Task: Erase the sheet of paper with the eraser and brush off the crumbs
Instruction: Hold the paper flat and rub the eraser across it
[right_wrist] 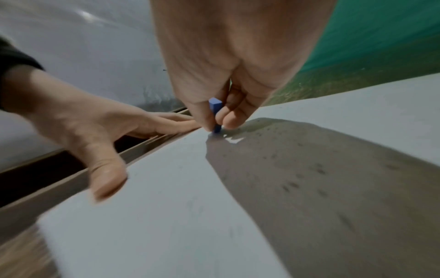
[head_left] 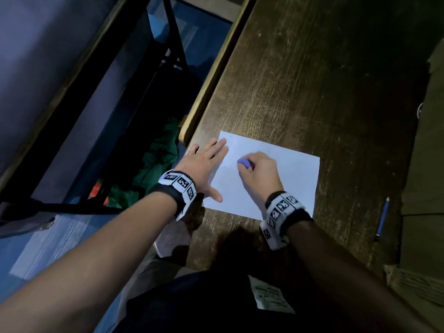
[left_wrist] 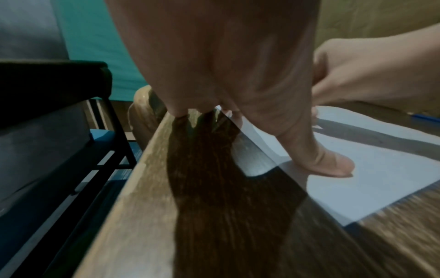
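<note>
A white sheet of paper lies on the dark wooden table near its left edge. My right hand pinches a small blue eraser between thumb and fingers, its lower end touching the paper. In the right wrist view the eraser stands upright under the fingertips, and small dark crumbs dot the shadowed paper. My left hand lies flat with straight fingers on the sheet's left edge, thumb pressing the paper.
A blue pen lies on the table to the right of the sheet. Cardboard runs along the right side. Left of the table edge stand a black metal frame and green cloth on the floor.
</note>
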{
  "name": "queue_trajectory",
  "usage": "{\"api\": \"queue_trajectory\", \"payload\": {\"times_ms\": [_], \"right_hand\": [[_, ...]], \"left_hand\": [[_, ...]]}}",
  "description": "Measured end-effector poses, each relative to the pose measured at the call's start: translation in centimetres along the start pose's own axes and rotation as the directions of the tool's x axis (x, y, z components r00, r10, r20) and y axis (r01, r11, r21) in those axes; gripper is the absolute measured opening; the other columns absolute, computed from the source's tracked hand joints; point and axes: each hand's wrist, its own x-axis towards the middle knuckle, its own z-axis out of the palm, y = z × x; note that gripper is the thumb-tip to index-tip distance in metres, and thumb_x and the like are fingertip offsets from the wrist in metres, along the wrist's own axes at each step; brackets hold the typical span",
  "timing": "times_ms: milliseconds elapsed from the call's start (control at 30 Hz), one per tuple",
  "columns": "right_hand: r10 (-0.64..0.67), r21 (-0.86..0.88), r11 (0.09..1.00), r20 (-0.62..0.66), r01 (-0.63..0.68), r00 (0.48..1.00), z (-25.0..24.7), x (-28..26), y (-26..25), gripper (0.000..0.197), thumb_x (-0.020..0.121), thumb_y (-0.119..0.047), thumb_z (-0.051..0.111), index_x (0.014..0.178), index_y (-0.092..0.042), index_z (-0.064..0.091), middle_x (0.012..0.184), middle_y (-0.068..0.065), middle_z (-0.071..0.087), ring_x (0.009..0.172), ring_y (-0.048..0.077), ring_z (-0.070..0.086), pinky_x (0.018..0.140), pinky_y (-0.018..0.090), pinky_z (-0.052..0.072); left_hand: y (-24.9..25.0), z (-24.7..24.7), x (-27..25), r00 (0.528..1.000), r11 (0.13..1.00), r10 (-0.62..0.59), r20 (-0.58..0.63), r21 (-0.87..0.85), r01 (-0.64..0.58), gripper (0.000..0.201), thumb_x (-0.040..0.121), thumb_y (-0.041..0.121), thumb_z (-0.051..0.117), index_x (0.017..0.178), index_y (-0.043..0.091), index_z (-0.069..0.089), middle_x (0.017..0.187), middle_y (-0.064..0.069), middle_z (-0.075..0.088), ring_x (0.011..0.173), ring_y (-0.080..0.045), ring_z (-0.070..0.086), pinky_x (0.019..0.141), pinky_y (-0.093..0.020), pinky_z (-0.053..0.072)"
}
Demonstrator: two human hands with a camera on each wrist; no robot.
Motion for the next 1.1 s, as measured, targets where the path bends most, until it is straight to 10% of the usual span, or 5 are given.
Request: {"api": "queue_trajectory", "payload": {"times_ms": [300,433,767,933,1100], "right_hand": [[-0.219,-0.055,0.965,0.370,0.256,0.903,1.2,-1.6,-2.4,0.024,0.090,-0.016,0.057,0.067,-0.020,0.053,0.074,-0.002,0.050,0.069,0.016,0.048,0.069,0.033,0.043],[-0.083,-0.073,0.994,-0.051,0.079,0.995,0.1,3.2,-0.5,0.018,0.089,-0.016,0.057,0.072,-0.015,0.060,0.077,0.002,0.057,0.072,0.018,0.054,0.072,0.035,0.048],[-0.057,-0.096,0.994,-0.053,0.052,0.997,0.7,3.7,-0.4,0.018,0.090,-0.018,0.056,0.075,-0.011,0.063,0.077,0.003,0.059,0.074,0.018,0.054,0.075,0.031,0.046],[-0.142,-0.063,0.983,0.353,0.175,0.925,2.2,-1.8,-2.6,0.019,0.087,-0.016,0.059,0.068,-0.012,0.057,0.074,0.003,0.055,0.069,0.019,0.050,0.069,0.031,0.042],[-0.027,-0.108,0.994,-0.090,0.018,0.996,0.1,4.0,-1.0,0.017,0.089,-0.015,0.056,0.074,-0.010,0.063,0.079,0.006,0.059,0.074,0.023,0.057,0.072,0.031,0.044]], "left_hand": [[-0.1,-0.3,1.0,0.999,0.999,-0.033,0.021,0.028,0.032,0.157,0.054,0.088,0.073,0.161,0.017,-0.018,0.166,0.004,-0.030,0.154,-0.016,-0.022,0.126,-0.050,-0.001],[-0.1,-0.4,0.9,0.999,0.999,-0.021,0.035,0.025,0.020,0.157,0.055,0.088,0.073,0.161,0.017,-0.019,0.167,0.003,-0.029,0.155,-0.017,-0.021,0.126,-0.050,-0.003],[0.0,-0.3,1.0,0.999,1.000,-0.022,0.025,0.023,0.021,0.159,0.053,0.087,0.075,0.161,0.016,-0.017,0.167,0.002,-0.028,0.155,-0.018,-0.021,0.124,-0.050,-0.003],[-0.1,-0.4,0.9,0.999,0.999,-0.032,0.015,0.033,0.032,0.157,0.054,0.086,0.075,0.161,0.016,-0.017,0.167,0.002,-0.028,0.155,-0.018,-0.021,0.125,-0.050,-0.002],[0.1,-0.2,1.1,0.999,0.999,-0.037,0.021,0.027,0.037,0.161,0.050,0.086,0.077,0.161,0.016,-0.017,0.167,0.002,-0.027,0.155,-0.018,-0.019,0.125,-0.051,-0.001]]}}
